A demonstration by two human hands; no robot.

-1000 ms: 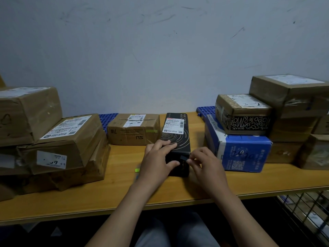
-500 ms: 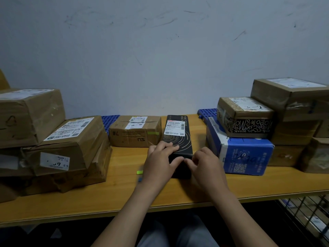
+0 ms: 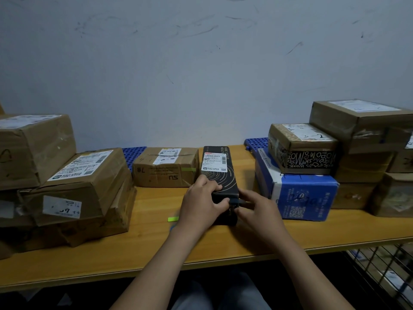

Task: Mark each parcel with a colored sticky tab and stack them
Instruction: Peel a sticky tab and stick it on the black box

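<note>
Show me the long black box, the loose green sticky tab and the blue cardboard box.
long black box [image 3: 228, 177]: head view, top face with gold rings
loose green sticky tab [image 3: 173, 219]: head view, its middle
blue cardboard box [image 3: 306, 195]: head view, front face

The black box [image 3: 220, 177] carries thin gold rings and a white label [image 3: 213, 162]. A dark blue tab [image 3: 234, 201] is on its end; a green tab [image 3: 173, 219] lies on the yellow table [image 3: 145, 202]. The blue box [image 3: 301, 193] has white print.
</note>
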